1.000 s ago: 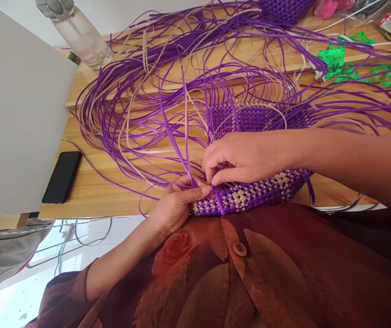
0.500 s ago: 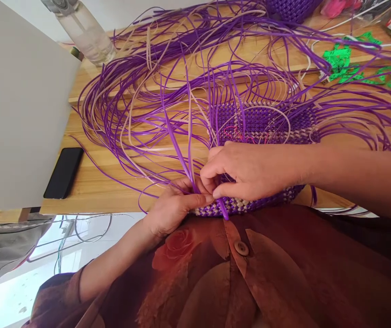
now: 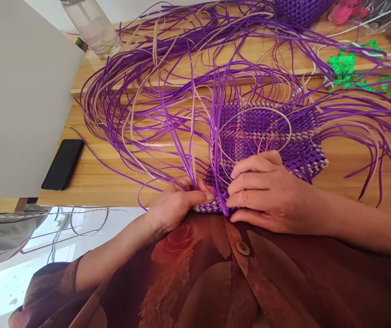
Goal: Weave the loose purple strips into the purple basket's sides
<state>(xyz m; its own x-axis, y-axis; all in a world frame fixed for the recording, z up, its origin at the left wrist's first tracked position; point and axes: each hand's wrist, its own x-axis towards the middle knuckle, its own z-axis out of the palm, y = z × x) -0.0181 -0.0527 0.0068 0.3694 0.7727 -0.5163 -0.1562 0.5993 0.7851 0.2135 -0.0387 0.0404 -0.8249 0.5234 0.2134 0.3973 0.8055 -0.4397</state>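
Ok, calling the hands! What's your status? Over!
Left hand pinching at near edge of purple-and-beige woven panel. Right hand beside glossy, flat purple strip there. Possibly in the way: thin, looped beige strand over panel.

Woven piece (image 3: 264, 119) fringed by loose strips (image 3: 101, 93)

The woven piece is worked in glossy purple, crossed by narrow cream bands, and is laid on the wooden tabletop (image 3: 106, 197), close to its near edge. Its near side is partly covered from view; at the near right corner a purple-and-cream check is shown. Long purple and cream strips are left unwoven along the far, left and right sides, curved and tangled across the wood. Over the left end, several purple strips are gathered, angled away from the near edge.
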